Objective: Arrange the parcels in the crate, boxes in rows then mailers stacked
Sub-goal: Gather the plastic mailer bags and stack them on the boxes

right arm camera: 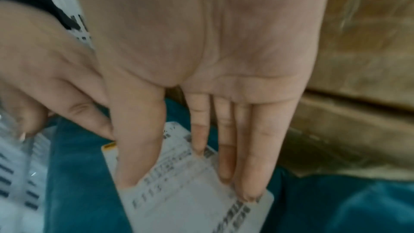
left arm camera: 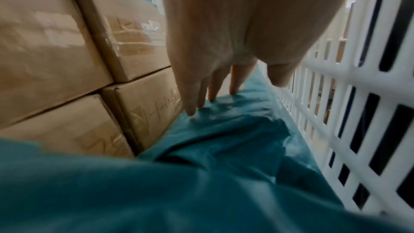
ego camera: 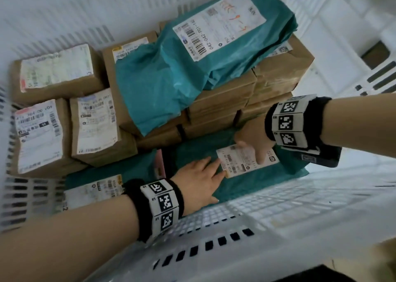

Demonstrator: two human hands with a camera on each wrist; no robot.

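Observation:
A teal mailer (ego camera: pixel 246 181) with a white label (ego camera: pixel 246 159) lies flat in the crate's near strip, against stacked brown boxes (ego camera: pixel 218 108). My left hand (ego camera: pixel 201 178) lies flat on it with straight fingers (left arm camera: pixel 190 105) pressing the teal plastic (left arm camera: pixel 224 130). My right hand (ego camera: pixel 252 140) presses down on the label (right arm camera: pixel 190 192), its straight fingertips (right arm camera: pixel 248 192) on the paper. Another teal mailer (ego camera: pixel 192 67) is draped over the tall box stack. A third teal mailer (ego camera: pixel 96 187) lies at the near left.
The white slatted crate wall (ego camera: pixel 235 228) runs along the near side, close to both wrists; it fills the right of the left wrist view as wall (left arm camera: pixel 358 112). Lower labelled boxes (ego camera: pixel 53 71), (ego camera: pixel 38 136), (ego camera: pixel 94 125) fill the left half. A pink strip (ego camera: pixel 159 163) stands between mailers.

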